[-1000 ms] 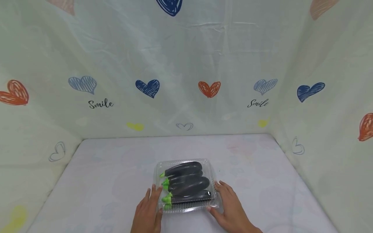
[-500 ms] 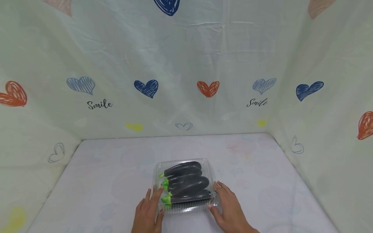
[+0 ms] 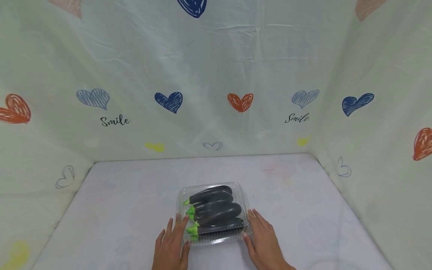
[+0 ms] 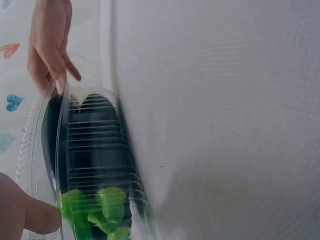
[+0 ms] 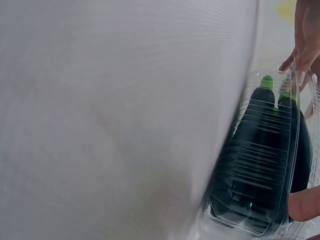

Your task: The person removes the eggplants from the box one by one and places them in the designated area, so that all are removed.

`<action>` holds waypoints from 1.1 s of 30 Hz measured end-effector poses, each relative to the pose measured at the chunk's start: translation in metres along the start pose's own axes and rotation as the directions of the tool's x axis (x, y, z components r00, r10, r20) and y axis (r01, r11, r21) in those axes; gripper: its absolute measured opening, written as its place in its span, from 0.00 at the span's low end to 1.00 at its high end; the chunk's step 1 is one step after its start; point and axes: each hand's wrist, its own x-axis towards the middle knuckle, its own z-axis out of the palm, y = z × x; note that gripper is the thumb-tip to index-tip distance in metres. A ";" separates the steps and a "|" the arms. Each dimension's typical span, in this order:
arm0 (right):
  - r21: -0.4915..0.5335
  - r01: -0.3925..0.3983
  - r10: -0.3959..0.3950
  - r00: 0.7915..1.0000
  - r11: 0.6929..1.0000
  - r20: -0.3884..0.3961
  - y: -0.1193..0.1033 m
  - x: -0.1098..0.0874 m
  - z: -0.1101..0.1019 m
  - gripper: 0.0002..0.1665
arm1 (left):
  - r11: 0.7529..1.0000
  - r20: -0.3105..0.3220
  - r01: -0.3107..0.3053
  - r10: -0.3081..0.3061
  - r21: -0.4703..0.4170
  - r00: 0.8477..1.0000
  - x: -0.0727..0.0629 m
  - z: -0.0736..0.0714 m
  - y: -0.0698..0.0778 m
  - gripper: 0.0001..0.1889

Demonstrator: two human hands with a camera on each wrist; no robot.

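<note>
A clear plastic clamshell box (image 3: 240, 190) lies on the table with its lid down, and several dark eggplants (image 3: 217, 214) with green caps show through it. My left hand (image 3: 169, 245) touches the box's left rim, fingers fairly straight and its thumb at the near left corner. On the opposite side, my right hand (image 3: 266, 240) rests its extended fingers along the right rim, thumb by the near right corner. In the left wrist view the ribbed front wall (image 4: 92, 145) of the box is seen close up. The right wrist view shows the eggplants (image 5: 255, 140) behind that ribbed wall.
A pale cloth covers the table (image 3: 128, 198). Around the back and both sides hangs a light curtain (image 3: 209, 67) printed with hearts and the word Smile.
The right thumb has shifted slightly at the near right corner of the box. Both hands stay at its sides, and the box hardly moves; the head view has shifted a little.
</note>
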 end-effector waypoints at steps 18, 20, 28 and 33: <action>-0.019 -0.026 0.026 0.999 0.999 -0.027 0.003 0.008 -0.005 0.27 | 0.997 -0.111 -0.074 0.077 0.034 0.991 0.000 0.003 -0.004 0.35; -0.021 -0.035 0.035 0.999 0.999 -0.018 0.003 0.008 -0.005 0.26 | 0.997 -0.104 -0.070 0.074 0.040 0.992 0.001 0.002 -0.004 0.36; 0.008 -0.048 0.048 0.999 0.999 -0.005 0.005 0.008 -0.009 0.27 | 0.991 -0.110 -0.087 0.099 0.106 0.989 0.001 -0.001 -0.007 0.36; 0.023 -0.003 0.004 0.998 1.000 -0.058 0.007 0.010 -0.012 0.29 | 0.986 -0.144 -0.116 0.132 0.117 0.981 0.002 -0.006 -0.008 0.36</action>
